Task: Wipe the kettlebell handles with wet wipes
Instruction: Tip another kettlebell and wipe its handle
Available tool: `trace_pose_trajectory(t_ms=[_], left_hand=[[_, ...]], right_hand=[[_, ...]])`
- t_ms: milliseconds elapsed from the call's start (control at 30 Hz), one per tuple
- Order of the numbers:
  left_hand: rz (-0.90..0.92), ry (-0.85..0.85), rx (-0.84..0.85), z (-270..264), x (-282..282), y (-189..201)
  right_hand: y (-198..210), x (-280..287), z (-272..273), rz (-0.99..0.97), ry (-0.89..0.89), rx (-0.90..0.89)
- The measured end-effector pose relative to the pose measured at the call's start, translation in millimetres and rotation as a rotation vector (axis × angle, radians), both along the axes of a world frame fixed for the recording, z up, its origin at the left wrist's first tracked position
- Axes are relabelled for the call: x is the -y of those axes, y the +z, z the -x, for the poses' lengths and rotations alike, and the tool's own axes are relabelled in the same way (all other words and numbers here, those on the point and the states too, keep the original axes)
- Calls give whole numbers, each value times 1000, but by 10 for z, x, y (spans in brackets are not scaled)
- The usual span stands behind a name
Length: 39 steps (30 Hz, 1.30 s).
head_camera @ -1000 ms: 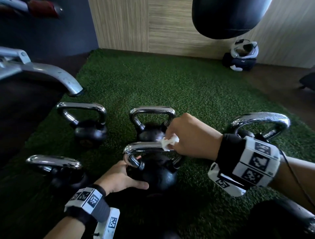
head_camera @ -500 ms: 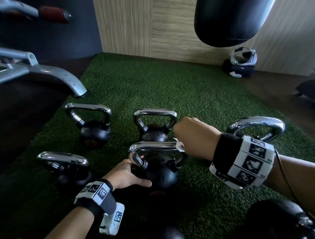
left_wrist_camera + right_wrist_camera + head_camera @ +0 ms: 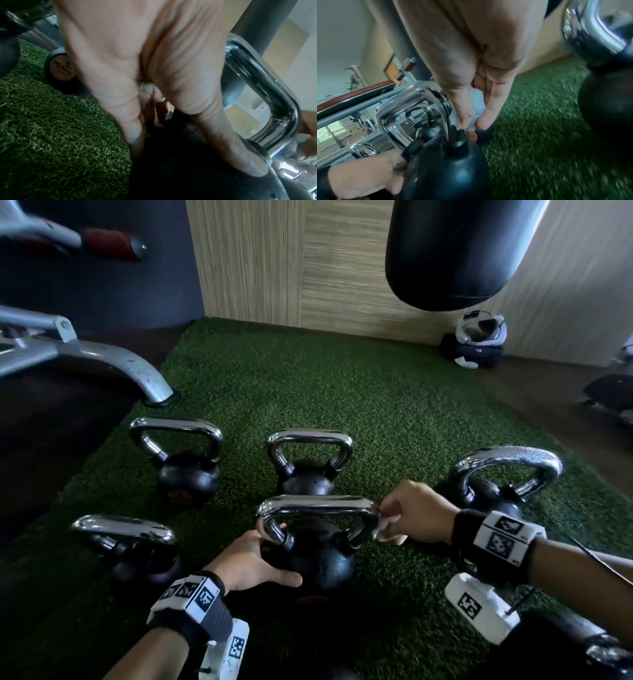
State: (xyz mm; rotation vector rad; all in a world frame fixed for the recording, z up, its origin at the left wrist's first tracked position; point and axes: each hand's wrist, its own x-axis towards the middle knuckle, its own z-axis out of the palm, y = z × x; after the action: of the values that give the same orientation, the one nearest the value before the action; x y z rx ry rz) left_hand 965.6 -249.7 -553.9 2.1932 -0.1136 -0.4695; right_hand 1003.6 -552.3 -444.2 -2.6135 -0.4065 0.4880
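Kettlebell (image 3: 310,556) near the front edge of the green turf (image 3: 376,405): wipe now working down the right leg of its handle (image 3: 318,503).

Right hand (image 3: 416,513) is pinching a crumpled white wet wipe (image 3: 385,523) against the chrome; a second ago it was rubbing along the top bar, so it is moving down the bend, and I judge this handle to be nearly done. Left hand (image 3: 246,561) is still bracing the black ball, fingers spread flat, thumb along its front. Four other kettlebells are standing around it; whether they have been wiped, cannot tell. Round reddish label on a neighbouring kettlebell's base, seen from the left wrist, is too blurred to read; the wrist bands are carrying only square code markers.
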Motion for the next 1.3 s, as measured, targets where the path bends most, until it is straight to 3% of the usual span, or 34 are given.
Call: trace_pose_trajectory(t_ms=[200,400,600,667,800,967,1067,1233,1300], left_hand=[[40,59,19,-40,-38,-188],[-17,71,-36,95,-6,1],[-434,-13,-81,218,26,260],[-452,-85,-67,275,14,481],[3,-81,-93,359,42,923],[438,6,-106,364,285,1255],[552,44,-69,331,363,1275],[718,101,-41,282,447,1307],[685,88,47,250,468,1304]], right_hand=[[-236,2,-24,-150,-72,-72],[-552,-60,28,-266,-190,-168],[-450,70,176,-72,-28,-346],[-296,86,229,-71,81,-427],[93,56,285,-183,222,-464],[352,-174,319,-629,110,-383],[359,-349,296,-806,-20,-252],[369,-551,348,-764,-114,64],[321,-596,353,-791,-173,145]])
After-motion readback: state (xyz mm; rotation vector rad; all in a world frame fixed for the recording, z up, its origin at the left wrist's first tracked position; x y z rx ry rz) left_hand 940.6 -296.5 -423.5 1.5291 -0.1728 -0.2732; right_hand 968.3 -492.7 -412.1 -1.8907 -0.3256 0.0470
